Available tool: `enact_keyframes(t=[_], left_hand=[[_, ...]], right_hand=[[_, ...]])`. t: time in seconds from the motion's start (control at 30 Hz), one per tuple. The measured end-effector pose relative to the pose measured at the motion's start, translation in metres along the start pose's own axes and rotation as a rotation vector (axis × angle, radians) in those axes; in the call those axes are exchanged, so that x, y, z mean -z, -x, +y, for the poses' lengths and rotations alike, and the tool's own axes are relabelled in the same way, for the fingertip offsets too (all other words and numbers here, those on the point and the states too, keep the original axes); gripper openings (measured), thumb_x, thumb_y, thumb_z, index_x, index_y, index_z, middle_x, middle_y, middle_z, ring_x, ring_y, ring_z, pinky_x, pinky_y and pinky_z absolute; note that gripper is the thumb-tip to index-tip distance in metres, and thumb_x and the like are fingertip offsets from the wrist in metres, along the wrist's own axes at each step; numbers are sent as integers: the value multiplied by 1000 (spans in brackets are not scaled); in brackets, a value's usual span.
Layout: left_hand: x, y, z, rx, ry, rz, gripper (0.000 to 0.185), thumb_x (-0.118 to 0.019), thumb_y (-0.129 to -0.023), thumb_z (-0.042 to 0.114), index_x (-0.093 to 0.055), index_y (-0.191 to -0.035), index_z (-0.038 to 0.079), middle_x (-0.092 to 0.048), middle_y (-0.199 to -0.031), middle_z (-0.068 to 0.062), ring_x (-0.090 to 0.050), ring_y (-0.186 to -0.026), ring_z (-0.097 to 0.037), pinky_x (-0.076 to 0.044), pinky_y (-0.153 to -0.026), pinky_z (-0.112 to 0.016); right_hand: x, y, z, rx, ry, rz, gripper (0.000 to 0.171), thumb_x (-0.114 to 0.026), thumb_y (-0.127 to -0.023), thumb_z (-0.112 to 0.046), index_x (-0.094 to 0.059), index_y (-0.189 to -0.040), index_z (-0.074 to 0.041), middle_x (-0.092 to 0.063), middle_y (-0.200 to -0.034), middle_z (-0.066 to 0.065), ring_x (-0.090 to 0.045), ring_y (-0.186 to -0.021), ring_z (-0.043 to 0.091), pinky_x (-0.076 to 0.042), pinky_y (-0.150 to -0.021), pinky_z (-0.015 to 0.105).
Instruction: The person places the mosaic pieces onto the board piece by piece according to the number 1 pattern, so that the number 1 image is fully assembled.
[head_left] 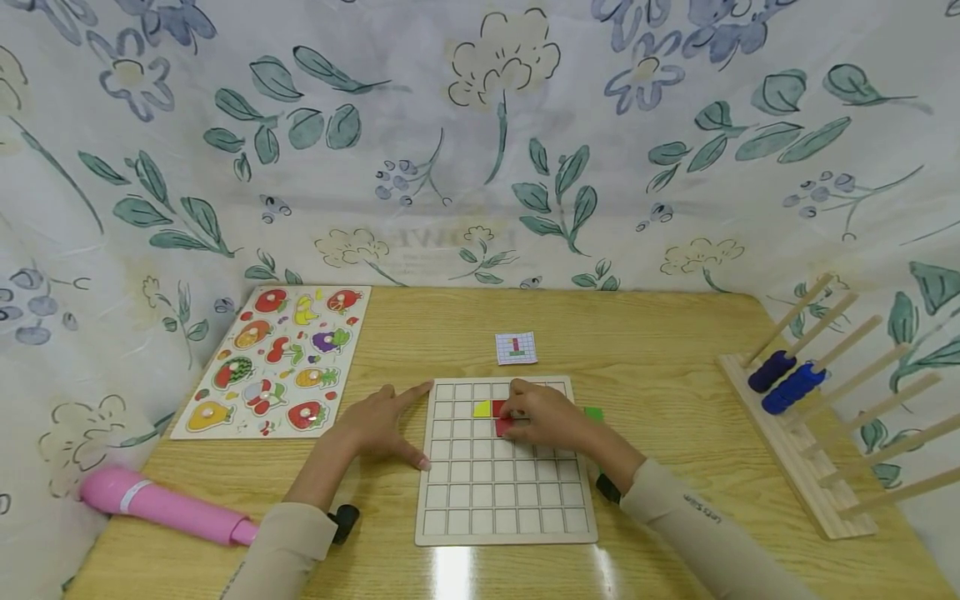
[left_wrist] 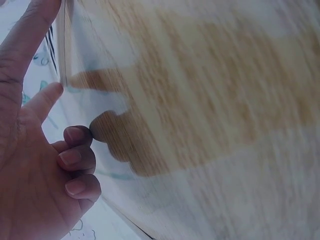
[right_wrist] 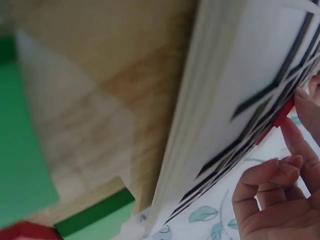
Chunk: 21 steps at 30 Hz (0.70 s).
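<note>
Pinching a red piece on the upper middle squares of the grid board, just beside a yellow piece, the right hand curls its fingers onto it. Only the right wrist view shows fingertips touching the red edge, with green pieces close by. From the head view, the left hand rests at the board's left edge, forefinger and thumb spread; the left wrist view adds three curled fingers.

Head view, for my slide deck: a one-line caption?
Right hand sets a red piece on the grid board while left hand steadies it.
</note>
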<state>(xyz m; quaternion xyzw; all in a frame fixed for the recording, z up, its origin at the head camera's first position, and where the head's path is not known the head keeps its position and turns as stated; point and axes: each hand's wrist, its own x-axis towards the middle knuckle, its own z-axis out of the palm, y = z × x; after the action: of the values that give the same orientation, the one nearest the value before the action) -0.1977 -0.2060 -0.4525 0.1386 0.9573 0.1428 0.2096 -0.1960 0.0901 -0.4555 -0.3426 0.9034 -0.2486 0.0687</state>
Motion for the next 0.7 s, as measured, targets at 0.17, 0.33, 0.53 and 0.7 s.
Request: enact_keyframes(t=[0.17,0.33,0.53,0.7], left_hand=[[0,-1,1,-1,-6,-1,121,-85,-56,69,-27,-157,37,-42,-144,-29,-56,-113,-44,-48,-92,-61],[1,-1,1,-2,-11,-3,121,-84,-56,70,-26,-157,37,-43,-143,-28,-57,-110,-42,-48,-91,-60],[0,-2,0,-4,-17,-8,121,-84,-56,71,-26,-157,38,-45,-140,-27,-58,-107,-39,-49,-90,-59],[0,-1,1,10,-6,-12,121,-84,-55,71,-26,-157,38,-42,-145,-29,-56,-114,-44,-47,-92,-62]], right_hand=[[-3,2,-1,-34,15,17,20,-79,-85,-26,-77,-98,-11,-52,-85,-4,-44,-71,6,-39,-62,19],[-6,3,-1,-57,21,24,20,-79,-85,-29,-76,-96,-12,-51,-84,-4,-43,-69,7,-37,-60,19],[-6,5,-1,-33,46,25,22,-79,-85,-29,-76,-99,-12,-49,-83,-3,-41,-67,7,-34,-59,19],[0,12,1,22,47,137,27,-78,-86,-30,-77,-105,-11,-48,-89,-1,-40,-67,6,-33,-57,18]])
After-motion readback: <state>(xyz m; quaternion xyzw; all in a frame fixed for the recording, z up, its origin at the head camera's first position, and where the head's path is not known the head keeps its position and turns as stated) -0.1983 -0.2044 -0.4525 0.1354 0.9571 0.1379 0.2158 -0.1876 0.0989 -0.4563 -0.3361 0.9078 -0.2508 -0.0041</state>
